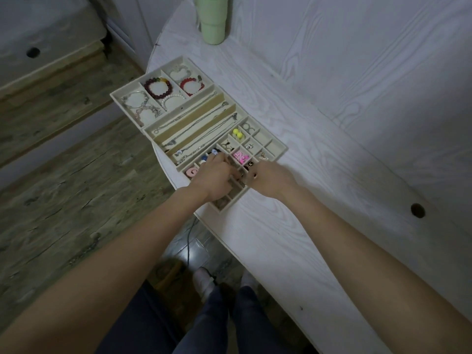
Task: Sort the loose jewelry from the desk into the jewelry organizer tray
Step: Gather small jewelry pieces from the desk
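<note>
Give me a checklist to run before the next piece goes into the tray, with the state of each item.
1. Tray fully on the desk: not ok, its left part overhangs the edge.
2. Free small cells: ok, bare ones at the right end.
3. Left hand over the small cells: ok.
4. Right hand holding a piece: cannot tell, fingers curl at the tray edge.
5. Necklaces lying in their long slots: ok.
6. Cup clear of the work: ok, it stands well behind the tray.

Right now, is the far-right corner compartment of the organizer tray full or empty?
Empty. The corner compartment of the organizer tray shows only bare beige lining, whereas the yellow beads fill a cell further left.
</note>
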A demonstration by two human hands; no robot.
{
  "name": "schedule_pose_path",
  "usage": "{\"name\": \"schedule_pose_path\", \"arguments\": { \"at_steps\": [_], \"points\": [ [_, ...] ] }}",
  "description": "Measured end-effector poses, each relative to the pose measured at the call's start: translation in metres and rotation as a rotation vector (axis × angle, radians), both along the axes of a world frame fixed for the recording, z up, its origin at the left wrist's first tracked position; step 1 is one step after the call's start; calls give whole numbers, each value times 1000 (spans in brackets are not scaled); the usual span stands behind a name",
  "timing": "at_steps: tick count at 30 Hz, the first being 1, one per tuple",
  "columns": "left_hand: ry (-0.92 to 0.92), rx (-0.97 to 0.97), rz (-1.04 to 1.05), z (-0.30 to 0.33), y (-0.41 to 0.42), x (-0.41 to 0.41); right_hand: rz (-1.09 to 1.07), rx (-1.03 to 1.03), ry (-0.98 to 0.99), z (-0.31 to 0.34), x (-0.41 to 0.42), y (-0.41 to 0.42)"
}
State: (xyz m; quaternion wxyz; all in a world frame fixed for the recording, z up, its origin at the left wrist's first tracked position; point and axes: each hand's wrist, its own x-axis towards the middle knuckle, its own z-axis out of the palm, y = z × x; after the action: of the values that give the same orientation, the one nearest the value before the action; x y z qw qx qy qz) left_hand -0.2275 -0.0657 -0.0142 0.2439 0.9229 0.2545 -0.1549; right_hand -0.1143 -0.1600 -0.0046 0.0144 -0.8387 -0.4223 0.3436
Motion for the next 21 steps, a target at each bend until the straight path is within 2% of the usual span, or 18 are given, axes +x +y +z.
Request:
{"name": "schedule_pose_path", "arguments": {
  "at_steps": [4, 9, 15, 21],
  "points": [
    [-57, 25, -35, 5, -14, 8, -210, 262, 49, 11, -5, -30],
    [-31, 106, -122, 18, -57, 34, -505, 406, 8, 19, -3, -93],
    [-47, 129, -252, 30, -139, 63, -709, 412, -38, 21, -2, -192],
    [-95, 50, -359, 28, -250, 89, -831, 328, -121, 8, 1, -315]
  ]
}}
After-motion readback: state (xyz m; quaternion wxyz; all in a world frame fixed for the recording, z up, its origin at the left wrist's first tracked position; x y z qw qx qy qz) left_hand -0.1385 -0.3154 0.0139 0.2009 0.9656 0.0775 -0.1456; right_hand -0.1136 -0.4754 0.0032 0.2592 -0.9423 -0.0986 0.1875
